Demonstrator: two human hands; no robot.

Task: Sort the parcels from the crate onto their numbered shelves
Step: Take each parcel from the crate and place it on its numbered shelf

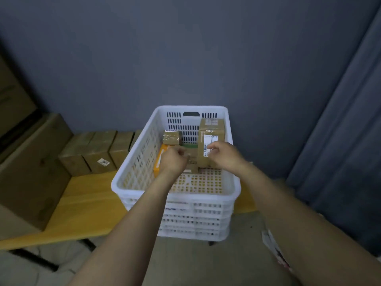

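Note:
A white slotted crate (132,178) stands on a yellow wooden table (82,201). Inside it, a tall brown box (211,129) with a white label stands at the back right. A small taped brown box (171,137) sits at the back left, and an orange parcel (159,159) leans on the left wall. A flat brown box (191,159) lies in the middle, partly hidden by my hands. My left hand (174,159) hovers over the flat box with loosely curled fingers and nothing visible in it. My right hand (223,155) has curled fingers against the tall box's label; a grip is unclear.
Several brown cartons (97,153) line the table's back edge left of the crate, and a large carton (31,172) stands further left. A grey wall is behind and a grey curtain (340,141) hangs at right. Crumpled paper (274,250) lies on the floor.

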